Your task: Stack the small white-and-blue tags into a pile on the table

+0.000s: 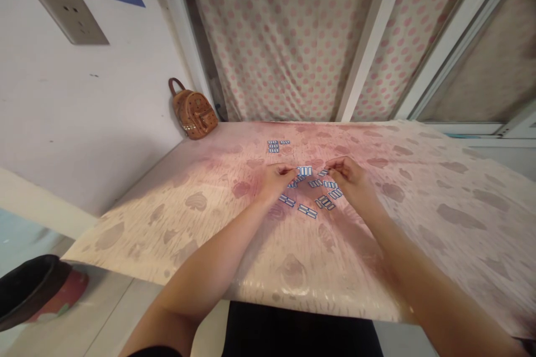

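My left hand (278,181) pinches a small flat white piece with blue edges and bars (305,170) between thumb and fingertips, just above the table. Across from it, my right hand (349,177) has its thumb and index finger closed at a smaller blue-and-white piece (322,173). Below and between the hands, several loose pieces of the same kind lie scattered, among them one nearest me (307,210) and an overlapping cluster (325,202). Farther back, a neat group of such pieces (273,146) lies in rows, with a single strip (285,142) beside it.
The table (268,268) has a glossy pink patterned cover. A small brown backpack (195,114) stands at its back left corner against the wall. A polka-dot curtain (288,39) and white frames rise behind. A dark bin (37,290) is on the floor at left.
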A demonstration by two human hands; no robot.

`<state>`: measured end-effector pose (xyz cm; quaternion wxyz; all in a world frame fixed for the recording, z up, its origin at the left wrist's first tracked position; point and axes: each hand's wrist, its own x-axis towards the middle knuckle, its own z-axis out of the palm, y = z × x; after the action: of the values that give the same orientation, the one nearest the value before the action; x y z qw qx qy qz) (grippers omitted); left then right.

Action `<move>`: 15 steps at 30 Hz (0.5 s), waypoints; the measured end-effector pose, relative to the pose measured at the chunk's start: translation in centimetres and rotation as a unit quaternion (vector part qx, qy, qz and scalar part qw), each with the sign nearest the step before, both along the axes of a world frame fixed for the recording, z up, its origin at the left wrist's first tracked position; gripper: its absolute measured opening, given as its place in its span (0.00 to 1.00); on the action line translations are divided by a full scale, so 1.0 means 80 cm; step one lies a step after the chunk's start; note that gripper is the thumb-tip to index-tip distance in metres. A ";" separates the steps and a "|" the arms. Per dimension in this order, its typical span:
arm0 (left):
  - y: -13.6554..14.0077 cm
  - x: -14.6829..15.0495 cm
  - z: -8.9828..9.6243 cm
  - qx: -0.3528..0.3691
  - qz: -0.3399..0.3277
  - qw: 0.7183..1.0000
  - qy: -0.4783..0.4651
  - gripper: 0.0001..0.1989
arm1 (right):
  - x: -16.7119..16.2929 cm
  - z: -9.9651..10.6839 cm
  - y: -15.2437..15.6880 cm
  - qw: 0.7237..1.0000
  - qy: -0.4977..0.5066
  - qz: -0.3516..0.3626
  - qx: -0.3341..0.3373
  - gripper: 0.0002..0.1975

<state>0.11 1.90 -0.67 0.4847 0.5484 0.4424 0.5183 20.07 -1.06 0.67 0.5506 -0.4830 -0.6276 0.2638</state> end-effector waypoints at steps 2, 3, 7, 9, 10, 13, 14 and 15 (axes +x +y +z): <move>0.001 0.000 0.001 -0.002 0.004 1.000 0.003 0.05 | -0.001 -0.001 0.000 1.000 0.006 0.004 0.010 0.06; 0.001 0.000 0.002 -0.004 0.007 1.000 0.005 0.04 | -0.001 -0.001 0.000 1.000 0.008 0.005 0.015 0.07; 0.002 -0.001 0.005 -0.005 0.014 1.000 0.013 0.04 | 0.000 -0.001 0.000 1.000 0.001 0.003 0.027 0.06; 0.002 -0.002 0.005 -0.005 0.014 1.000 0.014 0.04 | 0.001 -0.001 0.001 1.000 -0.005 0.000 0.029 0.05; 0.002 -0.002 0.005 -0.006 0.014 1.000 0.014 0.04 | 0.001 -0.002 0.002 1.000 -0.007 0.000 0.028 0.05; 0.003 -0.003 0.005 -0.003 0.013 1.000 0.020 0.04 | 0.001 -0.003 0.003 1.000 -0.007 0.003 0.023 0.07; 0.003 -0.003 0.004 0.000 0.012 1.000 0.023 0.04 | 0.001 -0.004 0.003 1.000 -0.008 0.000 0.021 0.09; 0.003 -0.004 0.004 0.002 0.011 1.000 0.025 0.05 | 0.000 -0.004 0.003 1.000 -0.010 -0.005 0.018 0.10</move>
<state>-0.18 2.17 -0.34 0.4665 0.5571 0.4599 0.5103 20.11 -0.83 0.34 0.5539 -0.4789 -0.6354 0.2452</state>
